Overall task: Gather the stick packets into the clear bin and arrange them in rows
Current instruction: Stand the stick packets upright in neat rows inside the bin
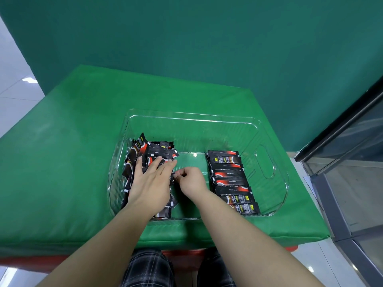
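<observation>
On the green padded table (62, 162), near its front edge and toward the right side, stood the clear rectangular plastic bin (269, 141) w/ a cut-out handle in its right wall. Inside the bin, along the right wall, one neat row of black-and-red stick packets (230, 179) lay flat, each overlapping the next, from the middle down to the front wall. At the left wall a loose, unsorted pile of the same black-and-red stick packets (145, 150) was heaped, some tilted against the wall. The left hand (149, 183) rested flat on this pile, fingers straight and spread, holding nothing. The right hand (190, 181) was just beside it, approx. at the bin centre, fingers curled; it seemed to pinch the edge of one packet from the pile, but I could not tell for sure. Bin floor between pile and row showed green through.
</observation>
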Available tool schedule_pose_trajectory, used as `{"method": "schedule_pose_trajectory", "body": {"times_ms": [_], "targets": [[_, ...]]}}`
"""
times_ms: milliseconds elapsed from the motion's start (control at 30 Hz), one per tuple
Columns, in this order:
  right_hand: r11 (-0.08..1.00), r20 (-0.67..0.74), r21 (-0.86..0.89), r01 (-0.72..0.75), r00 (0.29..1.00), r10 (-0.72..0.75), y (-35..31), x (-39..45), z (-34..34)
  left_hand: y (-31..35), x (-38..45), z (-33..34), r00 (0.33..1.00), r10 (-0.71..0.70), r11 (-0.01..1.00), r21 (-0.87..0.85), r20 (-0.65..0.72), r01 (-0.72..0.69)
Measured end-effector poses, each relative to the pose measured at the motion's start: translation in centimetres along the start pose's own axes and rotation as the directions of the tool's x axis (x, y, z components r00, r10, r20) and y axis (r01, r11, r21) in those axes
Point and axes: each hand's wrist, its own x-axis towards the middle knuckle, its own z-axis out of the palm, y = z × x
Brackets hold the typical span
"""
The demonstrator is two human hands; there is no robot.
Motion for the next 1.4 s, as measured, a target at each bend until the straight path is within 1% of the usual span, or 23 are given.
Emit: {"method": "schedule_pose_trajectory", "body": {"times_ms": [100,167,200,267,333,467,600,667,733,800,867,1000,1067,1200,1300,1400], "targets": [[0.999,-0.027,-0.050,0.018,0.999,-0.020,0.0,-0.3,-0.2,0.2,0.0,-0.2,0.999,0.030,0.999,0.024,0.028,-0.030],[0.998,-0.088,-0.062,0.024,0.996,-0.029,0.0,-0.4,-0.3,0.3,0.0,-0.3,0.998,0.037,0.999,0.037,0.041,-0.038],[1.000,-0.136,-0.026,0.017,0.991,-0.021,0.0,-0.2,-0.5,0.3,0.0,-0.3,0.999,0.033,0.999,0.032,0.041,-0.034],[0.990,-0.221,0.137,0.013,0.975,0.018,0.1,-0.1,-0.8,0.2,0.0,-0.2,0.999,0.029,0.999,0.024,0.040,-0.030],[0.959,-0.269,0.282,0.028,0.962,0.051,0.2,-0.2,-1.3,0.2,0.1,-0.2,0.998,0.031,0.999,0.030,0.047,-0.032],[0.868,-0.307,0.489,0.084,0.948,0.081,0.0,-1.0,-2.5,0.2,0.0,-0.3,0.998,0.032,0.998,0.045,0.062,-0.035],[0.804,-0.304,0.578,0.143,0.951,0.050,-0.2,-1.5,-2.9,0.2,0.0,-0.4,0.997,0.033,0.998,0.053,0.069,-0.037],[0.823,-0.263,0.544,0.163,0.965,-0.018,-0.1,-1.9,-3.1,0.2,-0.1,-0.5,0.997,0.034,0.998,0.058,0.073,-0.038],[0.899,-0.194,0.411,0.150,0.978,-0.074,0.2,-2.1,-3.0,0.1,0.0,-0.5,0.997,0.037,0.997,0.063,0.074,-0.041],[0.931,-0.117,0.349,0.110,0.990,-0.073,0.4,-2.2,-2.7,0.2,0.0,-0.5,0.996,0.040,0.997,0.065,0.074,-0.045],[0.926,-0.083,0.371,0.063,0.996,-0.034,0.5,-2.1,-2.4,0.2,0.0,-0.5,0.996,0.042,0.997,0.067,0.073,-0.047],[0.951,-0.123,0.300,0.069,0.992,-0.033,0.1,-2.4,-3.0,0.2,-0.1,-0.5,0.997,0.044,0.997,0.053,0.062,-0.048],[0.954,-0.110,0.281,0.103,0.991,-0.075,0.1,-2.9,-3.6,0.2,-0.1,-0.5,0.997,0.046,0.998,0.040,0.062,-0.049],[0.912,-0.036,0.375,0.166,0.986,-0.164,-0.1,-3.7,-5.6,0.2,0.0,-0.5,0.996,0.043,0.997,0.055,0.073,-0.047],[0.914,-0.069,0.325,0.244,0.970,-0.234,0.0,-3.4,-7.6,0.2,0.0,-0.5,0.996,0.041,0.997,0.056,0.080,-0.046],[0.940,-0.119,0.265,0.214,0.975,-0.188,0.2,-2.9,-9.4,0.2,0.1,-0.5,0.996,0.038,0.998,0.050,0.084,-0.042]]}}
